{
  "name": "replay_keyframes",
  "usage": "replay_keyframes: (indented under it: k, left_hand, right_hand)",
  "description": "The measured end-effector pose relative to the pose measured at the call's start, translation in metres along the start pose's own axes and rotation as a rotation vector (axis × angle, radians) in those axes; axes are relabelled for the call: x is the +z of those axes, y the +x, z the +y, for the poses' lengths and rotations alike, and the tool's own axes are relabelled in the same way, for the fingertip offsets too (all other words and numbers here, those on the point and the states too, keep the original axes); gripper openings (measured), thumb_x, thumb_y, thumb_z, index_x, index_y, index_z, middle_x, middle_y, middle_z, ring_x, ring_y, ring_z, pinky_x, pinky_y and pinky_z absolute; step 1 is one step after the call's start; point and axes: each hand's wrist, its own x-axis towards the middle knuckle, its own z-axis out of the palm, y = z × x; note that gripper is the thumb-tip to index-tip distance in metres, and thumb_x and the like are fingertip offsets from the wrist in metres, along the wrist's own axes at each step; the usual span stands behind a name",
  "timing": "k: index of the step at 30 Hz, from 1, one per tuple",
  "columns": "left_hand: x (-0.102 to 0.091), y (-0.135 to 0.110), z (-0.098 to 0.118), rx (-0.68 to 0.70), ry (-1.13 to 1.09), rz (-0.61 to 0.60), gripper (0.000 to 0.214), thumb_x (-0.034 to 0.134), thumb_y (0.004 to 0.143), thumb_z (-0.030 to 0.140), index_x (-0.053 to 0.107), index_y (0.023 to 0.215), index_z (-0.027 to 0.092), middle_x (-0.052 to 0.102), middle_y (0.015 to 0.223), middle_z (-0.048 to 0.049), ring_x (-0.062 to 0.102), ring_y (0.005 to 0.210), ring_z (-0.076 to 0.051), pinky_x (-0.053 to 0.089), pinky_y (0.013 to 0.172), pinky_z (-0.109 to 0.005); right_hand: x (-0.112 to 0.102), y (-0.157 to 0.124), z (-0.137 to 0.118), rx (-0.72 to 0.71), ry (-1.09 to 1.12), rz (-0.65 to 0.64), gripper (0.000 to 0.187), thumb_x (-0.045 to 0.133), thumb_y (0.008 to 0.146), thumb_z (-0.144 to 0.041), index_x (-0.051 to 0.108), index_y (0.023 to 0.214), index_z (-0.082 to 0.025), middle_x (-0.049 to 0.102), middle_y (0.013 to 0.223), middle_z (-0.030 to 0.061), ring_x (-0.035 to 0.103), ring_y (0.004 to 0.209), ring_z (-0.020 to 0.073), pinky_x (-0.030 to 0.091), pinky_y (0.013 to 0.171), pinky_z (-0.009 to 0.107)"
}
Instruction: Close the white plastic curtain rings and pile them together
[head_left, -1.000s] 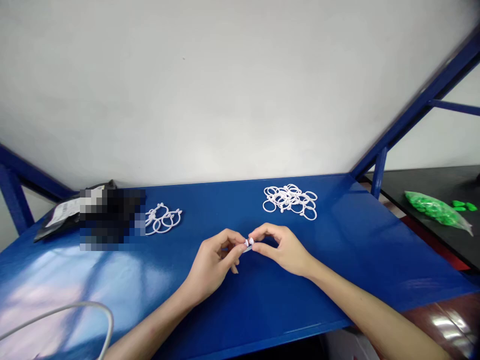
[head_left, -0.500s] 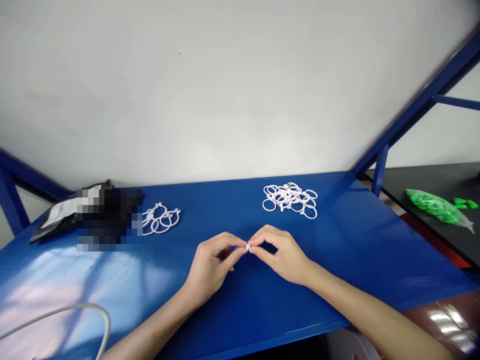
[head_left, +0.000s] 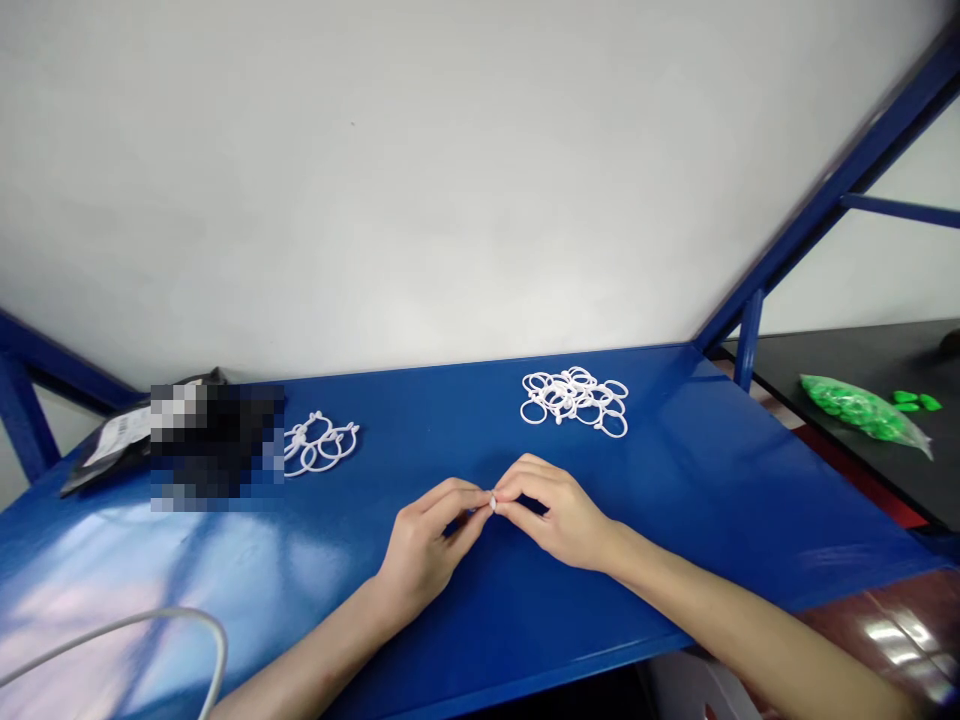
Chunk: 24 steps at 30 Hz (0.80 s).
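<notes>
A white ring is pinched between the fingertips of both hands above the blue table; only a small piece of it shows, seen nearly edge-on. My left hand closes thumb and forefinger on it from the left. From the right, my right hand grips it the same way, fingertips almost touching the other hand's. Beyond my right hand lies a heap of white rings with small knobs. A smaller group of similar open-ended rings rests to the left, beyond my left hand.
The blue table meets a pale wall. A black plastic package, partly blurred out, lies far left. A white cable loops at lower left. On a black table at right sits a clear bag of green pieces.
Both hands stay pinched together at nearly the same spot. The small white piece between them has turned slightly. The whole view has shifted a little.
</notes>
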Motion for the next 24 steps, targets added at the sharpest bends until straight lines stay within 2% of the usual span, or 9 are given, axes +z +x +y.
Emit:
replay_keyframes:
  k: [3, 5, 7, 9, 12, 15, 17, 20, 24]
  left_hand:
    - [-0.001, 0.006, -0.005, 0.003, 0.029, -0.056, 0.01, 0.065, 0.095, 0.013, 0.071, 0.1, 0.02, 0.076, 0.089, -0.001, 0.072, 0.072, -0.01, 0.056, 0.066, -0.017]
    - [-0.004, 0.012, -0.011, 0.045, 0.109, -0.114, 0.012, 0.061, 0.099, 0.016, 0.071, 0.103, 0.02, 0.078, 0.095, -0.0023, 0.074, 0.08, -0.012, 0.058, 0.074, -0.02]
    - [-0.013, 0.018, -0.021, 0.088, 0.285, -0.131, 0.015, 0.058, 0.101, 0.021, 0.071, 0.109, 0.021, 0.078, 0.102, -0.0048, 0.075, 0.092, -0.017, 0.058, 0.085, -0.026]
    - [-0.027, 0.024, -0.035, 0.066, 0.532, -0.093, 0.021, 0.055, 0.102, 0.027, 0.07, 0.116, 0.02, 0.078, 0.109, -0.0081, 0.073, 0.1, -0.023, 0.056, 0.093, -0.035]
    - [-0.056, 0.029, -0.057, -0.115, 0.885, -0.072, 0.033, 0.051, 0.101, 0.033, 0.069, 0.12, 0.013, 0.074, 0.118, -0.0152, 0.066, 0.109, -0.033, 0.051, 0.098, -0.046]
    - [-0.08, 0.03, -0.071, -0.347, 1.144, -0.134, 0.042, 0.049, 0.099, 0.037, 0.068, 0.124, 0.009, 0.07, 0.123, -0.0197, 0.06, 0.113, -0.042, 0.049, 0.094, -0.052]
    - [-0.088, 0.029, -0.074, -0.429, 1.206, -0.238, 0.042, 0.047, 0.098, 0.037, 0.07, 0.121, 0.009, 0.07, 0.119, -0.0207, 0.059, 0.114, -0.043, 0.049, 0.092, -0.052]
    - [-0.089, 0.028, -0.071, -0.43, 1.209, -0.359, 0.04, 0.042, 0.099, 0.032, 0.072, 0.114, 0.01, 0.07, 0.116, -0.0214, 0.061, 0.112, -0.042, 0.048, 0.091, -0.051]
    - [-0.087, 0.027, -0.068, -0.421, 1.17, -0.381, 0.038, 0.039, 0.098, 0.024, 0.073, 0.113, 0.012, 0.07, 0.117, -0.0194, 0.063, 0.11, -0.039, 0.048, 0.091, -0.048]
  right_hand:
    - [0.002, 0.002, 0.005, 0.07, -0.024, 0.01, 0.006, 0.065, 0.099, -0.02, 0.066, 0.093, -0.022, 0.074, 0.09, 0.0021, 0.065, 0.084, 0.0177, 0.054, 0.078, 0.032]
    - [0.0, 0.006, 0.01, 0.102, -0.061, 0.017, 0.006, 0.067, 0.098, -0.021, 0.066, 0.092, -0.022, 0.073, 0.09, 0.0015, 0.066, 0.085, 0.0179, 0.054, 0.078, 0.032]
    - [-0.006, 0.01, 0.018, 0.085, -0.144, 0.055, 0.006, 0.067, 0.098, -0.022, 0.067, 0.092, -0.022, 0.074, 0.09, 0.0016, 0.066, 0.086, 0.0188, 0.053, 0.08, 0.033]
    - [-0.018, 0.014, 0.031, 0.051, -0.285, 0.14, 0.007, 0.066, 0.099, -0.023, 0.068, 0.092, -0.022, 0.075, 0.09, 0.0026, 0.065, 0.086, 0.0205, 0.053, 0.083, 0.036]
    - [-0.044, 0.016, 0.055, 0.095, -0.525, 0.308, 0.009, 0.063, 0.1, -0.023, 0.07, 0.094, -0.023, 0.076, 0.093, 0.0046, 0.064, 0.094, 0.0246, 0.052, 0.089, 0.041]
    - [-0.067, 0.016, 0.078, 0.284, -0.698, 0.401, 0.012, 0.06, 0.099, -0.025, 0.071, 0.099, -0.022, 0.077, 0.1, 0.0088, 0.061, 0.105, 0.0306, 0.052, 0.092, 0.046]
    - [-0.075, 0.015, 0.088, 0.338, -0.724, 0.378, 0.014, 0.059, 0.098, -0.025, 0.072, 0.102, -0.02, 0.077, 0.104, 0.0107, 0.061, 0.105, 0.0326, 0.052, 0.092, 0.048]
    - [-0.075, 0.013, 0.091, 0.363, -0.727, 0.275, 0.014, 0.062, 0.096, -0.028, 0.073, 0.102, -0.021, 0.077, 0.105, 0.0098, 0.063, 0.104, 0.0327, 0.052, 0.094, 0.05]
    - [-0.067, 0.01, 0.085, 0.372, -0.741, 0.163, 0.016, 0.067, 0.094, -0.034, 0.074, 0.101, -0.022, 0.076, 0.106, 0.0085, 0.062, 0.112, 0.033, 0.05, 0.099, 0.05]
